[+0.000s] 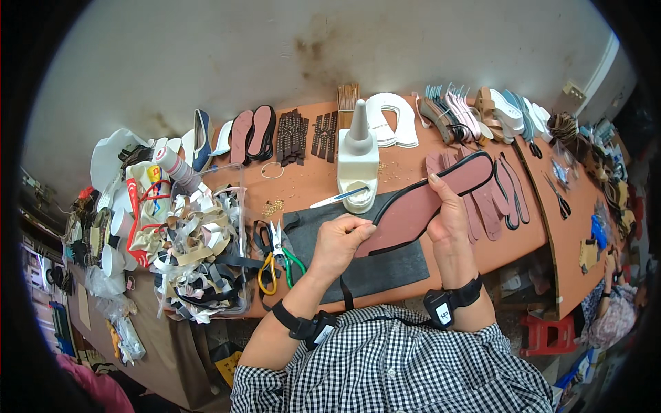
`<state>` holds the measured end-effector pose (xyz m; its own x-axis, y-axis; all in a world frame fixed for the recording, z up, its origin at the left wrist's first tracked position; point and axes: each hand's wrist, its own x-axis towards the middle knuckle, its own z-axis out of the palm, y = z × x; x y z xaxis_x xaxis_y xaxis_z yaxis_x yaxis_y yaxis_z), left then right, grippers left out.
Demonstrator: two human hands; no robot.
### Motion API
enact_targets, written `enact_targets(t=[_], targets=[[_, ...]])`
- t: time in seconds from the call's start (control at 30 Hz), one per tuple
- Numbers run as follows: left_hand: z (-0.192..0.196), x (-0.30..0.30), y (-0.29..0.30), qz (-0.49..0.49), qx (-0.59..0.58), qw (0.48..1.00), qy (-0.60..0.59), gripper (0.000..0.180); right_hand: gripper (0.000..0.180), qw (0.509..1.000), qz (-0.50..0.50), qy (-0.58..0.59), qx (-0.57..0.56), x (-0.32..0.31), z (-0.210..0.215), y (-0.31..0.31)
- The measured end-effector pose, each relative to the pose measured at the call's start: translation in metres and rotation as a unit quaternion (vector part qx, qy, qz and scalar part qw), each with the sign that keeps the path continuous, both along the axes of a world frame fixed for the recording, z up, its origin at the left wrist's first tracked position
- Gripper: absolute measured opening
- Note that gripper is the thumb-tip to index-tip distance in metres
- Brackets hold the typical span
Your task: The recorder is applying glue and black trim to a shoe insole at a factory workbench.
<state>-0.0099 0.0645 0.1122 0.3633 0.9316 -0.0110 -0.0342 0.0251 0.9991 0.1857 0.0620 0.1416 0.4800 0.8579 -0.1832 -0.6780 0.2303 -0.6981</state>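
A pink shoe insole (416, 212) with a black edging strip is held up tilted above the dark mat (392, 268). My right hand (446, 213) grips it along the near side, thumb on the pink face, its other fingers partly hidden behind. At the narrower lower-left end, my left hand (341, 242) is closed in a pinch at the black edging; the exact bit between its fingertips is covered. Below that hand a black strip (346, 294) hangs over the mat's near edge. Beyond the insole, a white brush-like tool (339, 197) lies across a round white pot (359, 199).
Orange-handled scissors (268, 272) and green-handled cutters (292, 265) lie left of the mat. A clear bin (241, 227) of scraps stands further left. More pink insoles (482, 210) are on the right. A white stand (358, 155) rises behind the pot. Another person (609, 310) sits at far right.
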Motion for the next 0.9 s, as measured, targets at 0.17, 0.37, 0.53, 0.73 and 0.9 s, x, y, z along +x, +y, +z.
enact_targets(t=[0.17, 0.37, 0.53, 0.73, 0.9], targets=[[-0.004, 0.001, 0.000, 0.003, 0.015, 1.000, 0.013, 0.013, 0.036, 1.000, -0.003, 0.007, 0.002, -0.002, -0.001, 0.000], [0.000, -0.003, 0.001, -0.026, -0.076, 0.997, -0.011, 0.012, 0.028, 1.000, 0.003, 0.008, -0.010, 0.000, -0.006, -0.001], [-0.006, -0.006, 0.004, -0.033, -0.028, 0.999, -0.007, 0.011, 0.023, 0.999, 0.010, 0.034, -0.014, -0.005, -0.003, -0.001], [-0.007, -0.004, 0.003, -0.039, 0.003, 0.999, -0.013, 0.012, 0.026, 0.998, 0.012, 0.053, -0.031, 0.000, -0.017, 0.001], [-0.018, -0.007, 0.011, -0.027, 0.059, 0.997, 0.049, 0.014, 0.022, 0.999, 0.024, 0.039, -0.014, -0.010, -0.011, 0.000]])
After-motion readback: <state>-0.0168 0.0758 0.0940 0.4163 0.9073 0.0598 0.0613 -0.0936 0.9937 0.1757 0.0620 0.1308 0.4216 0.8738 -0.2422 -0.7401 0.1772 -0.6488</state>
